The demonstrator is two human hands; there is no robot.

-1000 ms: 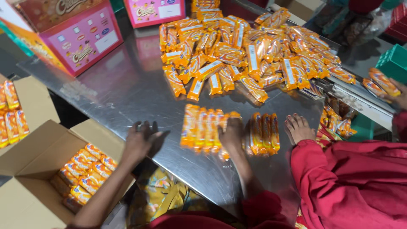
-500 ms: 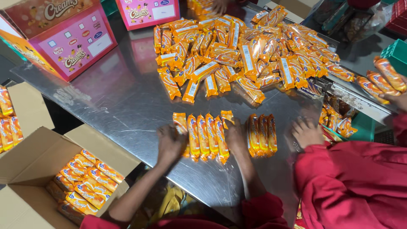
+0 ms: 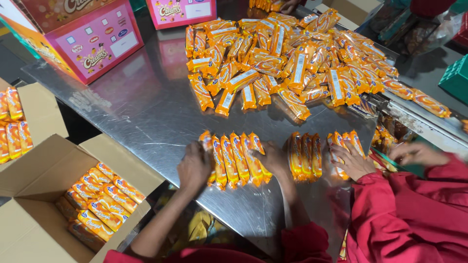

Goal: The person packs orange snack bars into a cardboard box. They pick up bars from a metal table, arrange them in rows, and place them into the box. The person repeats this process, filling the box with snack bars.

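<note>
A row of several orange biscuit packs (image 3: 234, 158) lies side by side on the steel table (image 3: 146, 112). My left hand (image 3: 194, 168) presses against the row's left end and my right hand (image 3: 273, 158) against its right end, so the row is squeezed between them. A second, smaller row of orange packs (image 3: 304, 156) lies just right of my right hand. A large loose heap of the same packs (image 3: 282, 58) covers the far side of the table.
An open cardboard box (image 3: 29, 195) half filled with orange packs (image 3: 97, 197) stands at the lower left. Pink printed cartons (image 3: 92, 44) stand at the back left. A co-worker in a red sleeve (image 3: 409, 214) has one hand (image 3: 351, 160) on another pack bundle at right.
My left hand has moved right from the bare table to the row's left end. The row now sits tighter between my two hands. The co-worker's hand shifted onto a bundle.
</note>
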